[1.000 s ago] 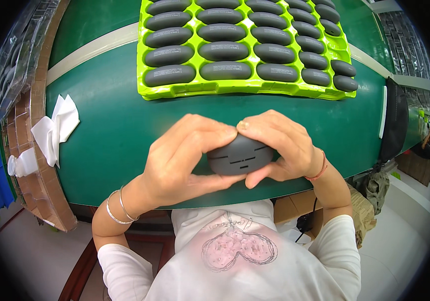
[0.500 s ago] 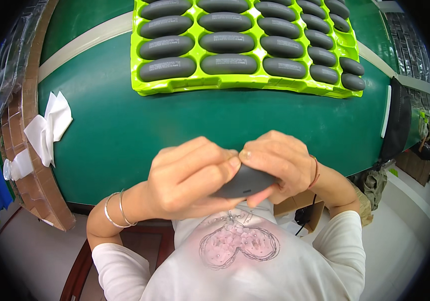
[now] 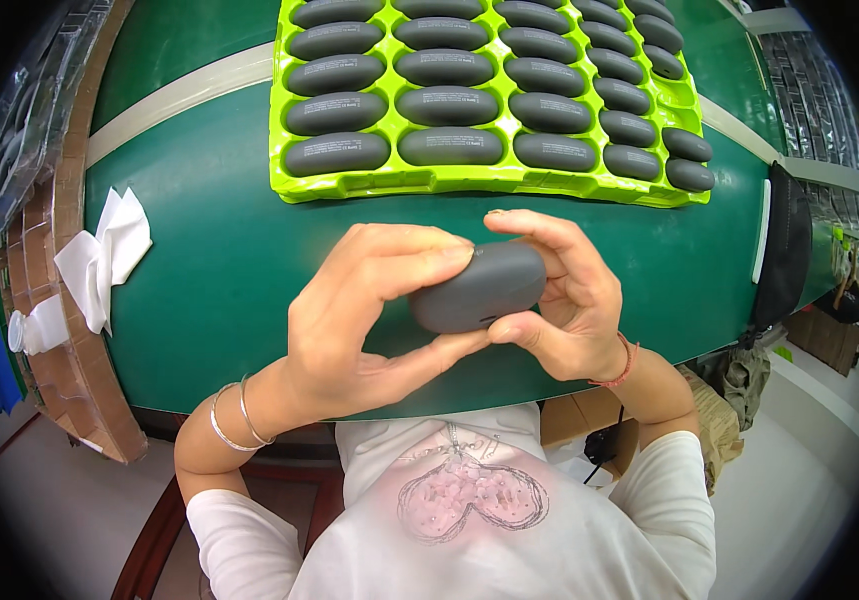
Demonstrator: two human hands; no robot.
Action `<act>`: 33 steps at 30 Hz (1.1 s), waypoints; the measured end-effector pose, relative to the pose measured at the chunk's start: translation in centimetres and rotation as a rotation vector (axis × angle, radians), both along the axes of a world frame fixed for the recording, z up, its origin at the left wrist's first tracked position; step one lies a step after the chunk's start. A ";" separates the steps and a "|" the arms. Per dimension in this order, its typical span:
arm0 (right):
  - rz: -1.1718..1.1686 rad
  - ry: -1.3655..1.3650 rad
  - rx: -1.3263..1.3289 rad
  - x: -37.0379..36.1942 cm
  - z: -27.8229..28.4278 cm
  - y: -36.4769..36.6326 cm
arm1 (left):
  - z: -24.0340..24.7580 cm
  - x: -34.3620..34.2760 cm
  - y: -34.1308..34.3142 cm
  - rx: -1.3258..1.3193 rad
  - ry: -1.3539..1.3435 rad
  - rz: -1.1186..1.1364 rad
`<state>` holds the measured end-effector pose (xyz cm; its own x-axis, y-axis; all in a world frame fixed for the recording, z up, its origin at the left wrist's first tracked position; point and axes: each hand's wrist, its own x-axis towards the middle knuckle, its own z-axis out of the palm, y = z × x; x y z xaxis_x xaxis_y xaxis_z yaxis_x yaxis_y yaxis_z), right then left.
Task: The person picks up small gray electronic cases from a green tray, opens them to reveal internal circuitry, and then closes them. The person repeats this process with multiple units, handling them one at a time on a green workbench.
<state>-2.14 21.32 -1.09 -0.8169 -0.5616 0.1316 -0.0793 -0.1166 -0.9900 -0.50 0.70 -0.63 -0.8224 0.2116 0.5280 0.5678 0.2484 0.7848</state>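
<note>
Clearly, one green worktable (image 3: 209,300) dominates, carrying one lime-green moulded tray (image 3: 509,182) that the picture's top edge cuts off. Nearer the body, the left hand (image 3: 349,310) pinches one dark grey oval case (image 3: 479,290), fingers over its upper left and thumb underneath. The right hand (image 3: 579,300) is partly spread around the other end, thumb at the lower front edge, forefinger raised; whether its remaining fingers press behind, I cannot tell. The held case is above the table's near side, slightly tilted. It looks light, stiff and smooth, probably a little slippery and easily scuffed; the rounded ends seem the surest hold. Besides it, I count twenty-six matching grey cases (image 3: 449,146) in the visible tray: columns of five, five, five, six and five, left to right. Smaller still: two silver bangles (image 3: 242,405) on the left wrist, one red bracelet (image 3: 629,360) on the right, and one small dark slot (image 3: 489,319) low on the held case.
</note>
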 end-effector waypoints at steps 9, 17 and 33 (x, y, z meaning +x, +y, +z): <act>0.286 -0.726 -0.424 0.1 -0.6 -0.3 | 1.3 -0.2 -0.1 -0.114 0.063 -0.036; 0.243 -0.493 -0.226 0.6 0.3 -0.7 | 0.9 0.3 0.0 -0.237 0.108 0.063; 0.217 -0.861 -0.417 0.0 0.3 -0.7 | 0.6 0.1 -0.7 -0.225 -0.010 0.047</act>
